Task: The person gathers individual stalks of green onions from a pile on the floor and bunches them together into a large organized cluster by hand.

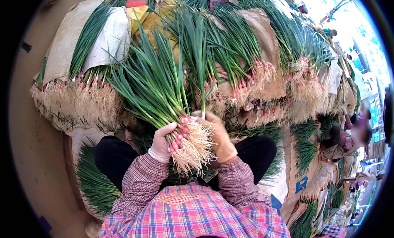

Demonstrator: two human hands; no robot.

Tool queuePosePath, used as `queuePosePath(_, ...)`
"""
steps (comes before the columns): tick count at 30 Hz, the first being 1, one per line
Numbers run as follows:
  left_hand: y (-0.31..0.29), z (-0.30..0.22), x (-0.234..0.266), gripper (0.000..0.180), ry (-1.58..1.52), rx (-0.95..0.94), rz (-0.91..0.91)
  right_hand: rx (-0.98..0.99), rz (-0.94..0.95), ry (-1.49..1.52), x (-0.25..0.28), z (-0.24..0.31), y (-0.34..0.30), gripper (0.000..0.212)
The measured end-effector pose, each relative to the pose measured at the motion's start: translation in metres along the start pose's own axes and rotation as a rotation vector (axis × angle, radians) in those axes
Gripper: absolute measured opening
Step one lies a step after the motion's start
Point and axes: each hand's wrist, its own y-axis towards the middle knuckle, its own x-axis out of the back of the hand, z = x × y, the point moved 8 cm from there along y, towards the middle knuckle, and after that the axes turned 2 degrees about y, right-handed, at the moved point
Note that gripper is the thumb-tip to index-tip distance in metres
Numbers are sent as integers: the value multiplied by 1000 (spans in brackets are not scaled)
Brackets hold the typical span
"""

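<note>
My gloved left hand (161,143) is closed around the lower stems of a thick bunch of spring onions (158,96). Their green leaves fan away from me, while the pink bulbs and pale stringy roots (193,150) point towards my lap. Beside the bunch, my right hand (221,137), in a yellowish glove, has its fingers pinched at the base of a spring onion (203,88) that stands nearly upright. The fingertips are partly hidden behind the roots.
Stacked spring onions with hanging roots (96,96) lie ahead, partly under pale sacks (74,43). More rooted bunches (305,82) fill the right. Loose greens (92,176) lie left of my knee. Another person (349,137) sits far right.
</note>
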Motion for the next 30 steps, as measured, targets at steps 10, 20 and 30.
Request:
queuePosePath(10,-4,5,-16,25,164,-79,-123,308,-31,-594,-21,57,36,20)
queuePosePath(20,20,9,27,30,125,59,130,364,-317,-690,-17,37,49,21)
queuePosePath(30,16,6,15,29,-27,-77,27,3,-52,624,6,-19,52,16)
